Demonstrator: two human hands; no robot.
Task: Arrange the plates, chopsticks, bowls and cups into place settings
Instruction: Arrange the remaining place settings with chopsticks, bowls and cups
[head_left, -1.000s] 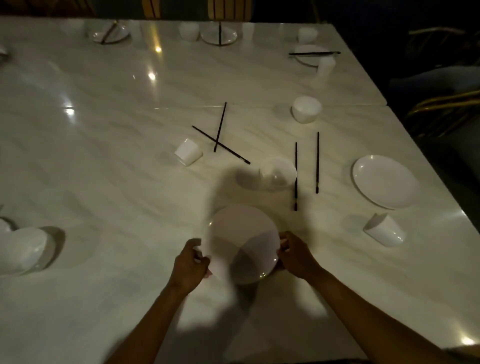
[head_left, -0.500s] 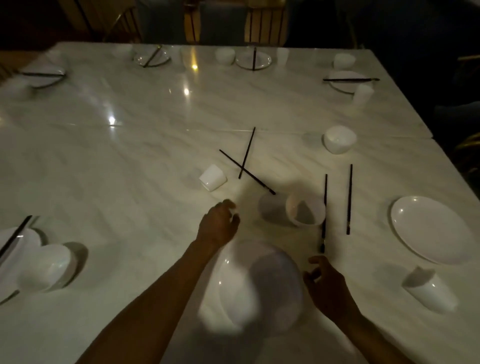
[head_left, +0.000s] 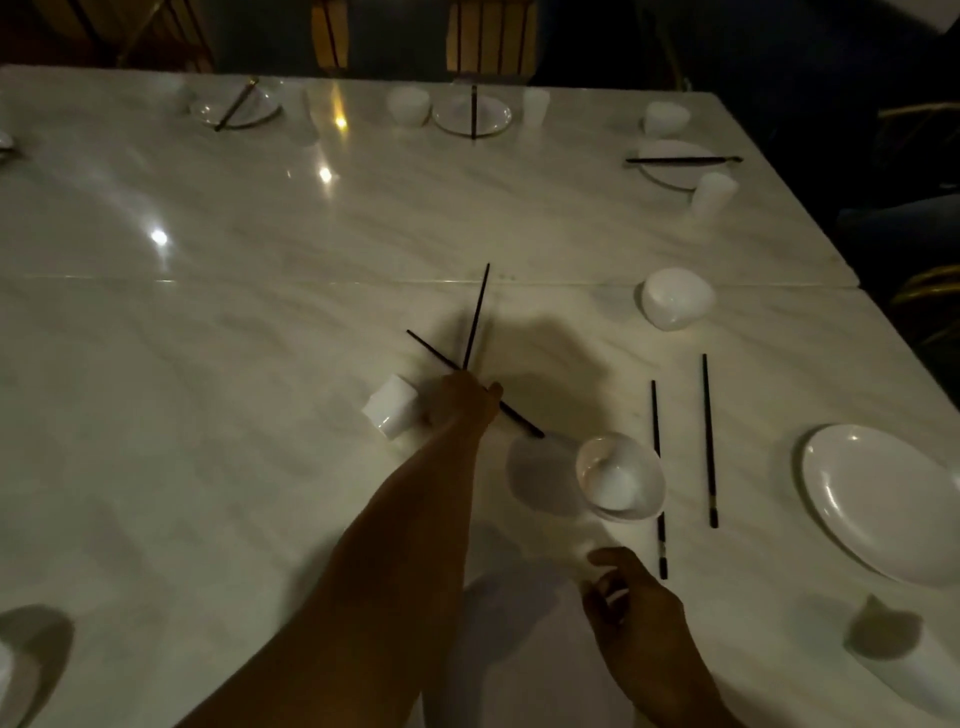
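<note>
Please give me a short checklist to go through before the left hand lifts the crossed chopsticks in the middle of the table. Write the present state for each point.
1. Left hand has reached the crossed chopsticks: ok, it lies over their crossing.
2. Grip closed on both sticks: cannot tell, the fingers are hidden behind the hand.
3. The tipped cup is out of the way: not ok, it lies right beside the left hand.
4. Right hand is free: ok, loosely curled, it holds nothing.
5. The bowl stands clear of the sticks: ok, apart from their near end.
6. The parallel chopsticks lie undisturbed: ok.
</note>
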